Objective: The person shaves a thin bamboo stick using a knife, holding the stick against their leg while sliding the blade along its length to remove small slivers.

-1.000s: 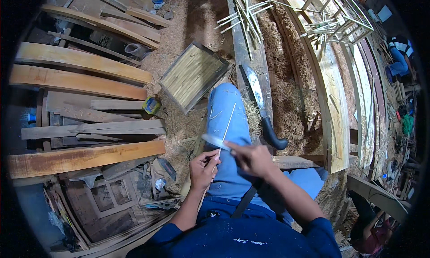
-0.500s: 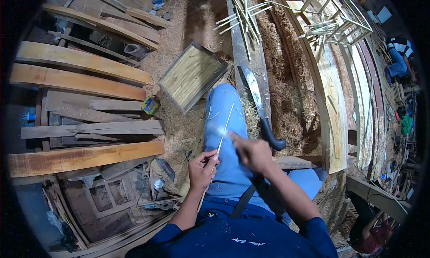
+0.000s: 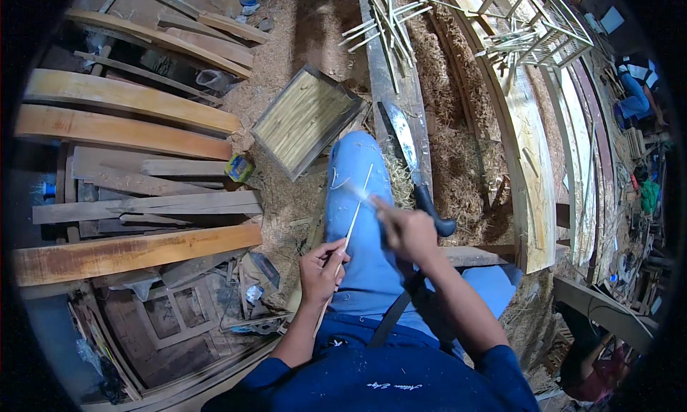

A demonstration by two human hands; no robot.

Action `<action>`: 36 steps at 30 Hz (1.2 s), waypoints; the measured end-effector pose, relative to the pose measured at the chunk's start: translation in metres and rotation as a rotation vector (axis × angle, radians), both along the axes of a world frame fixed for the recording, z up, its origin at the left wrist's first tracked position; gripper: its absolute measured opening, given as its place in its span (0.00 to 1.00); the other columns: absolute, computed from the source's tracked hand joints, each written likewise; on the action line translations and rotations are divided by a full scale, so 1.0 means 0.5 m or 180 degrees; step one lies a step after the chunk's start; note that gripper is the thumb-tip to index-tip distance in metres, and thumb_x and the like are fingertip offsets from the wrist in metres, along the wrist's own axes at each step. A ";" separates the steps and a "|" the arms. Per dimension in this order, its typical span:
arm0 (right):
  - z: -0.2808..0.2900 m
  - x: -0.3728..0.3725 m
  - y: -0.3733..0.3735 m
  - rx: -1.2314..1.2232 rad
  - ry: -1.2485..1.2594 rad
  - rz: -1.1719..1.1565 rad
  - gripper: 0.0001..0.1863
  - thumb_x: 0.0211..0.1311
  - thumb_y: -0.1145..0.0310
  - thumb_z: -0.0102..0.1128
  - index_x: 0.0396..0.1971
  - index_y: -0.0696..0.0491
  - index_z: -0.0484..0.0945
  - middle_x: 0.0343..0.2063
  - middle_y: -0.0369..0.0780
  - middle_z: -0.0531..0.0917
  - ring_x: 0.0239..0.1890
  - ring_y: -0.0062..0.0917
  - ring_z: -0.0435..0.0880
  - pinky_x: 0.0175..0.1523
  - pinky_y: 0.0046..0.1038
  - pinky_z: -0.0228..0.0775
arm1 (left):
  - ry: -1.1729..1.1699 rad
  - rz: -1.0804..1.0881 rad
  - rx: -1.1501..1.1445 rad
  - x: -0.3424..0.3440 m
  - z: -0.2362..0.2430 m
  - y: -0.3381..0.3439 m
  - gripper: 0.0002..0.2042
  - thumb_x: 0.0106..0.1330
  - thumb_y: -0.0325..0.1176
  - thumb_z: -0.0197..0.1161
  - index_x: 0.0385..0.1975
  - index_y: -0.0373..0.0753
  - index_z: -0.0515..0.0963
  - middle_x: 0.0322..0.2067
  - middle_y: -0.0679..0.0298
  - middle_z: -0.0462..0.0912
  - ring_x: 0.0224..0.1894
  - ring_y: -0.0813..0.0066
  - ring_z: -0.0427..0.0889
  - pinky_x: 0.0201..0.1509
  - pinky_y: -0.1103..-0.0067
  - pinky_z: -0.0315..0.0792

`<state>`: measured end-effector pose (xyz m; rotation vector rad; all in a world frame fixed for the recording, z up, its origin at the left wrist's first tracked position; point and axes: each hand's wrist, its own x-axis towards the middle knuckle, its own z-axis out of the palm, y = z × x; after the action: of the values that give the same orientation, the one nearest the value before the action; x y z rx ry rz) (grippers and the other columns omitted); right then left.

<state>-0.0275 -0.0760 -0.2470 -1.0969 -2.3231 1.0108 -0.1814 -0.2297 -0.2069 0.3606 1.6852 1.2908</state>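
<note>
A thin pale wooden stick (image 3: pixel 354 217) slants upward over my jean-clad thigh. Its lower end passes back along my left forearm. My left hand (image 3: pixel 322 270) is closed around its middle, thumb on top. In my right hand (image 3: pixel 411 234), also closed, is what looks like a small knife (image 3: pixel 359 193). Motion blurs its light blade, which crosses the upper part of the stick; my fist hides the handle. A large machete (image 3: pixel 405 141) with a black handle lies on the plank just right of my knee.
Thin sticks (image 3: pixel 390 25) lie piled on the narrow plank (image 3: pixel 397 90) ahead. A framed slatted panel (image 3: pixel 306 122) rests on shavings beyond my knee. Timber boards (image 3: pixel 136 251) line the left, long planks (image 3: pixel 533 176) the right, where a slatted wooden frame (image 3: pixel 554 43) stands. Other people (image 3: pixel 635 97) sit far right.
My right hand has shifted slightly, and the blurred blade is farther up the stick. My left hand keeps its hold in nearly the same place.
</note>
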 end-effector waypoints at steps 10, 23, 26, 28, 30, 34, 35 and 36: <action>0.018 0.016 -0.012 -0.0079 0.0164 0.0363 0.25 0.59 0.67 0.63 0.59 0.36 0.77 0.20 0.44 0.82 0.21 0.40 0.82 0.28 0.38 0.75 | -0.0042 0.0051 0.0007 0.002 0.012 0.013 0.13 0.69 0.29 0.62 0.47 0.27 0.79 0.27 0.58 0.81 0.11 0.85 0.69 0.10 0.87 0.57; 0.047 0.015 -0.034 0.0290 0.0037 0.1102 0.23 0.61 0.65 0.63 0.58 0.39 0.78 0.17 0.41 0.79 0.19 0.39 0.80 0.26 0.36 0.73 | -0.0046 -0.0059 -0.0194 -0.016 0.009 0.007 0.11 0.69 0.29 0.63 0.46 0.28 0.78 0.26 0.57 0.82 0.10 0.84 0.69 0.09 0.85 0.57; 0.037 0.014 -0.025 0.0149 0.0034 0.1005 0.22 0.60 0.65 0.63 0.57 0.40 0.79 0.22 0.42 0.83 0.22 0.39 0.83 0.29 0.37 0.75 | -0.0023 -0.0101 -0.0137 -0.014 0.018 0.009 0.13 0.70 0.31 0.61 0.47 0.28 0.77 0.26 0.57 0.82 0.09 0.84 0.68 0.08 0.85 0.57; -0.005 0.011 0.011 -0.0129 0.0060 0.0277 0.31 0.56 0.65 0.65 0.62 0.32 0.73 0.25 0.41 0.84 0.23 0.39 0.83 0.28 0.40 0.76 | 0.0019 -0.0080 -0.0066 -0.010 0.019 0.017 0.13 0.70 0.31 0.61 0.48 0.28 0.77 0.26 0.57 0.82 0.09 0.84 0.68 0.08 0.85 0.57; -0.017 0.028 -0.008 0.0000 0.0170 0.0570 0.31 0.56 0.64 0.64 0.62 0.31 0.73 0.24 0.41 0.83 0.23 0.39 0.83 0.28 0.40 0.76 | 0.0048 -0.0103 -0.0153 -0.008 0.017 0.020 0.14 0.70 0.30 0.61 0.50 0.28 0.76 0.27 0.57 0.82 0.09 0.84 0.68 0.08 0.85 0.56; 0.027 0.025 -0.033 -0.0014 -0.0195 0.1186 0.27 0.60 0.61 0.62 0.61 0.30 0.75 0.27 0.41 0.85 0.23 0.38 0.84 0.28 0.40 0.76 | -0.0079 -0.0104 -0.0185 -0.021 0.017 0.009 0.12 0.69 0.28 0.62 0.47 0.28 0.77 0.27 0.57 0.83 0.11 0.85 0.69 0.10 0.86 0.58; 0.014 0.023 -0.016 -0.0137 0.0079 0.1020 0.26 0.61 0.61 0.61 0.61 0.31 0.74 0.27 0.41 0.85 0.23 0.39 0.84 0.28 0.40 0.76 | -0.0047 -0.0109 -0.0155 -0.019 0.018 0.011 0.12 0.68 0.28 0.63 0.47 0.28 0.77 0.27 0.57 0.83 0.11 0.85 0.69 0.10 0.86 0.58; 0.008 0.017 -0.004 -0.0118 0.0038 0.0534 0.27 0.61 0.61 0.62 0.61 0.33 0.74 0.27 0.42 0.85 0.23 0.39 0.84 0.28 0.41 0.75 | -0.0015 -0.0112 -0.0124 -0.018 0.019 0.012 0.12 0.68 0.28 0.63 0.47 0.28 0.77 0.27 0.57 0.83 0.11 0.85 0.69 0.10 0.86 0.58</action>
<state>-0.0192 -0.0779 -0.2431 -0.9184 -2.4284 1.1214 -0.1905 -0.2236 -0.1976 0.3624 1.6906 1.2305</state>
